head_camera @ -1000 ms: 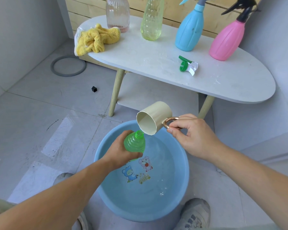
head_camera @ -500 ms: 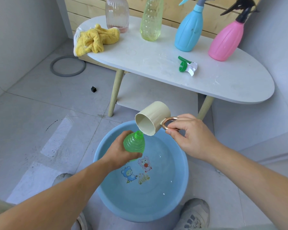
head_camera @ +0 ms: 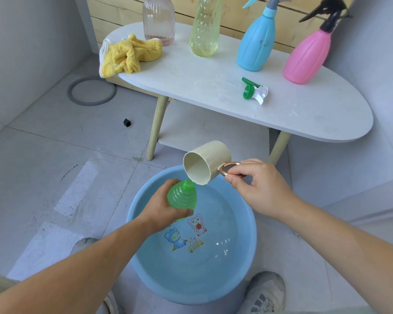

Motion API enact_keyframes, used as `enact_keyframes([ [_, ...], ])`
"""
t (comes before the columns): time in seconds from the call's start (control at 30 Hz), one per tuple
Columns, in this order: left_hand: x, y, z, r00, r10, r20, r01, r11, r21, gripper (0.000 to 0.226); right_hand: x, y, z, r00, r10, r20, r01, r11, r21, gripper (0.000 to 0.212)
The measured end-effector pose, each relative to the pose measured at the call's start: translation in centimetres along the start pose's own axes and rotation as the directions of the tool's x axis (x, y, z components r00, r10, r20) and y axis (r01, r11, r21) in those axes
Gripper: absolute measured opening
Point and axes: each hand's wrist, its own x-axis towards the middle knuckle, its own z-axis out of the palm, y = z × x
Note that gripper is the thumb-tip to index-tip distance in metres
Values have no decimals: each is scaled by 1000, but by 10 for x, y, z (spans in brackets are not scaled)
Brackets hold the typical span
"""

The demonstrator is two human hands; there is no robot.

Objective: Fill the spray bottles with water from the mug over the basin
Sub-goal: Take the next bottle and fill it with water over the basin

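At 12 o'clock in the view: white bench [head_camera: 304,118]. It carries a pink-tinted clear bottle [head_camera: 159,19], a yellow-green clear bottle [head_camera: 204,30], a blue spray bottle [head_camera: 256,44] and a pink spray bottle [head_camera: 306,55]. A yellow cloth [head_camera: 127,53] lies at its 9 o'clock end.

At 6 o'clock: blue basin [head_camera: 213,268] on the floor, shallow water inside.

Mug [head_camera: 204,165]: cream, tipped almost onto its side above the basin's 12 o'clock rim. Its mouth faces 7 o'clock and its lower lip sits just above the bottle neck. The right hand [head_camera: 256,184] pinches the ring handle between thumb and forefinger.

Green bottle [head_camera: 183,197]: cap off, held over the basin, neck leaning slightly toward 1 o'clock. The left hand [head_camera: 161,209] is wrapped round its body.

Green spray head [head_camera: 254,91]: loose on the bench, 1 o'clock from the mug.

The stream is too thin to make out with certainty.

Judgement: the step is the pour into the green bottle.
- The mug lip is wide and the neck narrow, so the lowest point of the lip should sit directly over the opening.
- A two-finger pinch on a ring gives weak control of tilt, so roll slowly from the wrist.
- Hold both items inside the basin rim so any spill lands in the basin.
- The left hand covers the lower body, so read the level at the ribbed shoulder.
- Stop short of the neck to leave room for the spray head's tube.
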Motion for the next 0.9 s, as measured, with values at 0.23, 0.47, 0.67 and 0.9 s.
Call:
enact_keyframes([
  [0.23,-4,5,-1,1000,-5,12,5,1000,-17,73,-1,21,11,974,221,44,-223,973,50,23],
  [0.47,-4,8,-3,1000,-9,-2,9,1000,-14,73,-2,42,15,991,94,98,-74,979,-190,19],
  [0.67,-7,13,-2,1000,5,-12,-5,1000,-16,75,-5,49,11,995,-49,82,69,960,-270,17],
  [0.9,-12,24,-1,999,36,-14,-36,999,-10,72,-14,40,-2,967,-242,83,256,900,-352,15],
])
